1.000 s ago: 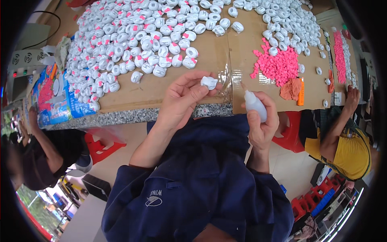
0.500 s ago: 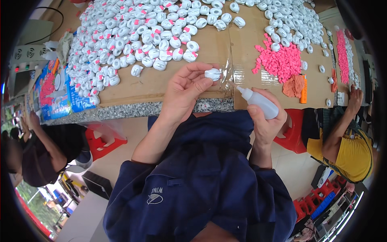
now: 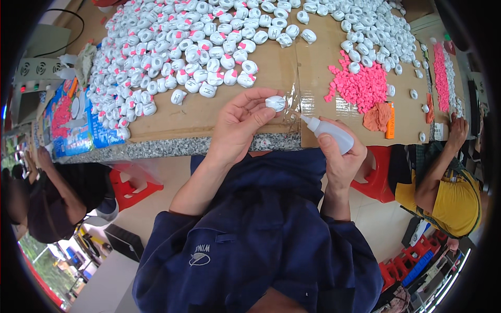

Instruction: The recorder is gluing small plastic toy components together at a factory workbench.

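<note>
Between the thumb and fingers of my left hand (image 3: 239,122) is a small rounded white plastic piece (image 3: 275,103). My right hand (image 3: 342,154) is wrapped round a translucent squeeze bottle (image 3: 334,134) with a thin nozzle. The bottle is tilted, its tip pointing up and left toward the white piece, with a gap between them. Beyond my left hand lies a wide spread of similar white pieces (image 3: 207,89), many with a pink part on them. A heap of small pink pieces (image 3: 360,86) lies beyond my right hand.
A crumpled orange cloth (image 3: 377,117) and an orange stick-like pack (image 3: 390,121) lie right of my right hand. More white pieces (image 3: 376,36) cover the far right. Cardboard (image 3: 313,68) covers the granite-edged table (image 3: 182,146). People work at both sides, one in a yellow top (image 3: 451,201).
My right hand has brought the bottle slightly left, and the left hand has lowered the white piece a little. The whole view has shifted slightly.
</note>
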Motion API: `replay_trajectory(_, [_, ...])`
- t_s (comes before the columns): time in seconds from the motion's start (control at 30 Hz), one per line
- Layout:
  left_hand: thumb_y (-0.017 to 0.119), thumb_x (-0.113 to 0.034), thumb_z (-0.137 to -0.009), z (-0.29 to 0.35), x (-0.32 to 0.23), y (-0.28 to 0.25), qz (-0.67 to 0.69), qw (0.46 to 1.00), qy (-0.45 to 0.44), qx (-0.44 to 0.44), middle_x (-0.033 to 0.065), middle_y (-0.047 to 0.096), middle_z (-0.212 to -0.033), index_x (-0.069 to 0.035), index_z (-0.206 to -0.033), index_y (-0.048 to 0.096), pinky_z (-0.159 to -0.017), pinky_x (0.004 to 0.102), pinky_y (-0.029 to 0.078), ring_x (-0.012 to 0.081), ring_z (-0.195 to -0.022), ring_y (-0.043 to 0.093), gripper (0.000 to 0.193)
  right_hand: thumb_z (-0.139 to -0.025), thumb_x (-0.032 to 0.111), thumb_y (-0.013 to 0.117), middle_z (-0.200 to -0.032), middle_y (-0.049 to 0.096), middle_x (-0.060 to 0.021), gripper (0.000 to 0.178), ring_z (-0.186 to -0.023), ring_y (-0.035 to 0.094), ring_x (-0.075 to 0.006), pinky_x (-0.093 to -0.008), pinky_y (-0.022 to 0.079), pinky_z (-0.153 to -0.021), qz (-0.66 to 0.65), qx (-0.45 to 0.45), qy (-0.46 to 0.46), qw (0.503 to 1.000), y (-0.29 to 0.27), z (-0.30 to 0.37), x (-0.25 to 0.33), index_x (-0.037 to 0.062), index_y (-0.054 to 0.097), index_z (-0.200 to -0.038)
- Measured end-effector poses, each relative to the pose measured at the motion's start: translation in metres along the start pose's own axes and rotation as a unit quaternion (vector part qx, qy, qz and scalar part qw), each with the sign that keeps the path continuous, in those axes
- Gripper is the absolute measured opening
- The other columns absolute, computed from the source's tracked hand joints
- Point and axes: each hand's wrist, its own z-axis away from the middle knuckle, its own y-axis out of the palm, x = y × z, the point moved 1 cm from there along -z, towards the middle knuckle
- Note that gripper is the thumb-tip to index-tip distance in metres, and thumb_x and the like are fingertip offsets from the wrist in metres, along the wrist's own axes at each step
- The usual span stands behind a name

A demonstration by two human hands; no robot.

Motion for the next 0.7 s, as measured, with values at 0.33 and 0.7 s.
replay_trajectory(0.33, [0.054, -0.001, -0.084, -0.0015, -0.0006, -0.0003, -0.001, 1.0, 0.001, 0.007, 0.0133, 0.055, -0.113, 0.001, -0.112, 0.05, -0.085, 0.0288, 0.045, 0.0208, -0.103, 0.055, 0.028, -0.074, 0.005, 0.069, -0.076, 0.06, -0.0047, 0.023, -0.067, 0.053, -0.008, -0.0185, 0.041, -0.058, -0.003, 0.001, 0.0, 1.0, 0.003, -0.002, 0.001, -0.0048, 0.063, -0.094])
replay_trajectory(0.7, [0.053, 0.0, -0.084, -0.0019, -0.0033, -0.0005, 0.02, 1.0, -0.011, 0.001, 0.0136, 0.054, -0.114, 0.0, -0.113, 0.05, -0.084, 0.0286, 0.045, 0.0222, -0.103, 0.055, 0.029, -0.076, 0.014, 0.068, -0.079, 0.062, -0.0054, 0.028, -0.066, 0.053, -0.007, -0.0179, 0.041, -0.06, 0.029, -0.006, 0.009, 1.0, -0.0002, -0.0024, 0.0024, -0.0067, 0.062, -0.095])
